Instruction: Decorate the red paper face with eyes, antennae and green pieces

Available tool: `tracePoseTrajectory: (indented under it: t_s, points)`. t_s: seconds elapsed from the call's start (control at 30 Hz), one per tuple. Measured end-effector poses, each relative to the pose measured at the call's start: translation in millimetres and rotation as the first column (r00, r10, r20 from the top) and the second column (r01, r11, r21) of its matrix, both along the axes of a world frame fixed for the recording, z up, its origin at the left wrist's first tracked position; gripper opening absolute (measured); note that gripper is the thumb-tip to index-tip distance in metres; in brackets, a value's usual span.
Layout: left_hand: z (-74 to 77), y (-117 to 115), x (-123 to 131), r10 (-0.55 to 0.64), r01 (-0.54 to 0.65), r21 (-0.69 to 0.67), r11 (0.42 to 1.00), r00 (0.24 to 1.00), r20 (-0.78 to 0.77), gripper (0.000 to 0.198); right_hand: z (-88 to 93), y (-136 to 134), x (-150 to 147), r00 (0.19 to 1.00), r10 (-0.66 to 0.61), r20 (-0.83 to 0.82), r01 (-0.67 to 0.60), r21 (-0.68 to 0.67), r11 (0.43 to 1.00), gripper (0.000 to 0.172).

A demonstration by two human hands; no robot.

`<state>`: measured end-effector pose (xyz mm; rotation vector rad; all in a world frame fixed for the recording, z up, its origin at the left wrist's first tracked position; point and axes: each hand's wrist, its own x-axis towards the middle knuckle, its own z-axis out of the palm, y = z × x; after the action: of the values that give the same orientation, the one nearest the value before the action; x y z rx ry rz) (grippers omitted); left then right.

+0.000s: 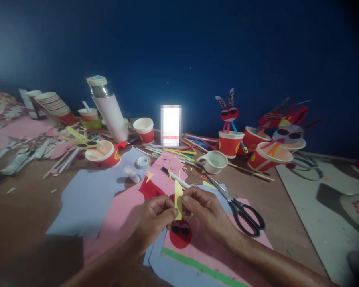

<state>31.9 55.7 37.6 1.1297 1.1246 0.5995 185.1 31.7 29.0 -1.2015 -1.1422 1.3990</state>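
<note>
A narrow strip of yellow paper (178, 197) stands upright between my two hands. My left hand (157, 215) pinches its lower left edge with thumb and fingers. On the other side, my right hand (203, 205) grips the strip's right edge, fingers closed. Just below the strip lies a red paper circle (181, 238) with two dark eye shapes, on pink paper (209, 255) that has a green stripe. Black-handled scissors (245, 215) rest to the right of my right hand, blades slightly apart. Beyond my hands lies a marker (179, 178) among yellow scraps.
Along the blue wall stand a white flask (109, 113), a stack of paper cups (55, 105) and red cups (231, 144) bearing paper figures. A white cup (214, 161), a tape roll (143, 161) and coloured sticks (173, 150) sit nearer. Blue paper (83, 199) lies left; a pale board (311, 199) right.
</note>
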Motion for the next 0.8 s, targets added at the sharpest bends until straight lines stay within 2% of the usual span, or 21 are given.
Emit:
tracePoseTrajectory:
  t_s: [0.17, 0.4, 0.6, 0.8]
  points:
    - [-4.4, -1.1, -2.2, -0.003, 0.003, -0.03, 1.0, 1.0, -0.001, 0.014, 0.6, 1.1, -2.7, 0.998, -0.014, 0.054, 0.016, -0.034, 0.999, 0.02]
    - [-13.9, -0.3, -8.0, -0.087, 0.091, -0.052, 0.994, 0.993, 0.085, 0.019, 0.0, 2.3, -1.0, 0.997, -0.009, 0.074, 0.012, -0.038, 0.999, 0.021]
    - [-21.7, -3.7, -11.9, -0.029, 0.045, -0.087, 0.995, 0.984, 0.178, 0.022, 1.3, 4.1, -1.9, 0.999, 0.005, 0.033, -0.004, -0.021, 1.0, 0.023]
    - [-14.4, -2.0, -10.9, -0.087, 0.088, -0.007, 0.996, 0.994, 0.072, 0.021, 5.0, 1.8, -3.7, 1.0, 0.0, 0.022, 0.001, -0.04, 0.999, 0.024]
